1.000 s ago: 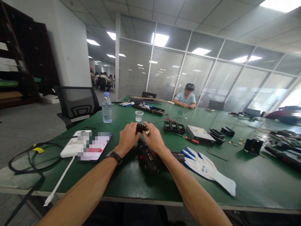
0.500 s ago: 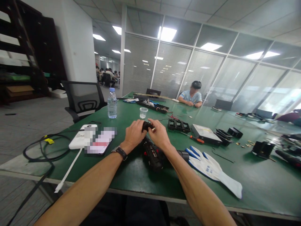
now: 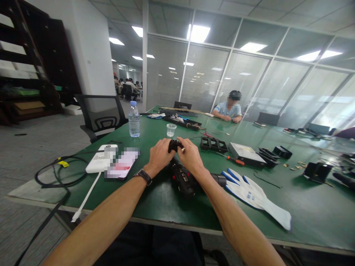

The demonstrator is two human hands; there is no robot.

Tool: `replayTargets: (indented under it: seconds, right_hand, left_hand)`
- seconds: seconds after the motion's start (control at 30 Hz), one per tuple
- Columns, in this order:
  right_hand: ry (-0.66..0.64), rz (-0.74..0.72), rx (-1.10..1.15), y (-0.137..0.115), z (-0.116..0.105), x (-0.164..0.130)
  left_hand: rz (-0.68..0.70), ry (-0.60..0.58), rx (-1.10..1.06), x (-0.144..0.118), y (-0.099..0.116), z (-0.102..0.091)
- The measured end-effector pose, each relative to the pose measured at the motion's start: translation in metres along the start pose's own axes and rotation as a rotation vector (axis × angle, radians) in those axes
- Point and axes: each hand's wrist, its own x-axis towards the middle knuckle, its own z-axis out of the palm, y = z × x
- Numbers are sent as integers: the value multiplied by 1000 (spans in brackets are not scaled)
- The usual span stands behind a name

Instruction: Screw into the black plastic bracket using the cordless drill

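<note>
Pinching a small black part [image 3: 173,145] between them, the left hand [image 3: 160,156] and right hand [image 3: 190,158] met just above a black power tool [image 3: 183,180] lying near the worktop's [image 3: 305,207] front edge — both closed on it, seemingly steadying it for fitting; a white glove [image 3: 255,194] lay just to the right.

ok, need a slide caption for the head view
Both hands, left hand and right hand, grip a small black part above a cordless drill on the green table.

The black part [image 3: 174,145] is mostly hidden between both hands — its shape is unclear. The phone [image 3: 122,168] screen is blurred, and the tool [image 3: 183,180] is partly covered by the right arm.
</note>
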Motion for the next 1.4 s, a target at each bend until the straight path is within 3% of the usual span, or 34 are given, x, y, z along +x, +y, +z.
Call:
replayTargets:
  seconds: [0.5, 0.63, 0.77, 1.0, 1.2, 1.4]
  right_hand:
    - [-9, 3, -16, -9, -4, -3]
    - [14, 46, -20, -9, -3, -1]
    - [59, 90, 24, -6, 0, 1]
    - [162, 142, 129, 10, 2, 6]
    - [158, 39, 139, -2, -8, 1]
    - [122, -83, -102, -20, -17, -4]
  left_hand:
    - [25, 5, -4, 2, 6, 0]
    - [-25, -6, -43, 3, 7, -1]
    - [-65, -13, -141, 4, 7, -1]
    - [84, 26, -443, 9, 2, 8]
    - [21, 58, -582, 12, 0, 10]
    - [-120, 84, -638, 13, -4, 10]
